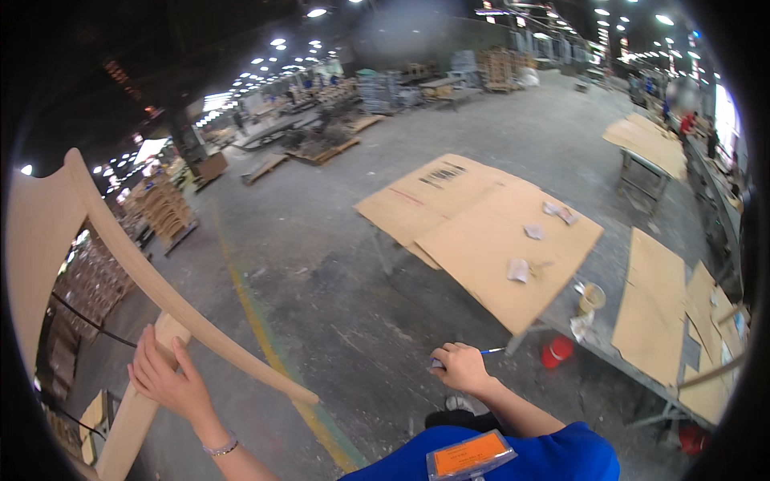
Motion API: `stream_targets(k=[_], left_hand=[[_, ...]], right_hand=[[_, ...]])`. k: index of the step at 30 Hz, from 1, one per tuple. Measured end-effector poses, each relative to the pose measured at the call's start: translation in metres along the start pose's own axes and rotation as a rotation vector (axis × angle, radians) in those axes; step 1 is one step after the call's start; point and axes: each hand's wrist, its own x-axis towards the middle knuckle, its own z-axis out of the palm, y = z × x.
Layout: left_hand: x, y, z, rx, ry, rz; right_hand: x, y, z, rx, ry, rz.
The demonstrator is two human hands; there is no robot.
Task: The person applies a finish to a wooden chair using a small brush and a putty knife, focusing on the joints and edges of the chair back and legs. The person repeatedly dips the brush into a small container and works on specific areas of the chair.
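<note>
A pale wooden furniture piece with a curved leg (pixel 132 268) stands at the left, like part of a chair. My left hand (pixel 167 370) lies on its straight cross rail (pixel 128 433), fingers stretched out and thumb apart. Near the middle of the head view, my right hand (pixel 464 369) is closed in a fist. From it sticks out a thin blue stick (pixel 490 351) with a pale tip, like a pen or small brush; its exact kind is too small to tell. The stick's other end shows at the near side of the fist.
A cardboard-covered table (pixel 481 228) with crumpled scraps stands ahead. On a low bench at the right are a tub (pixel 592 297) and brown sheets (pixel 654 301). A red bucket (pixel 557 351) sits below. Pallets (pixel 321 148) lie farther off; a yellow-green line (pixel 265 337) crosses the floor.
</note>
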Motion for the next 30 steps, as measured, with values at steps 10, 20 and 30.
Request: stream_targets(k=[10,20,30], left_hand=[[0.002,0.061,-0.035,-0.335,0.280,0.087],[-0.242,0.306,-0.206,-2.035,-1.514,0.244],[-0.384,0.382,-0.514,-2.241,-2.670,1.191]], right_hand=[[-0.103,-0.015,-0.049,-0.051,0.198,0.197],[-0.291,-0.035,-0.118,-0.062,0.380,0.567],[-0.572,-0.107,-0.205,-0.240,0.593,0.917]])
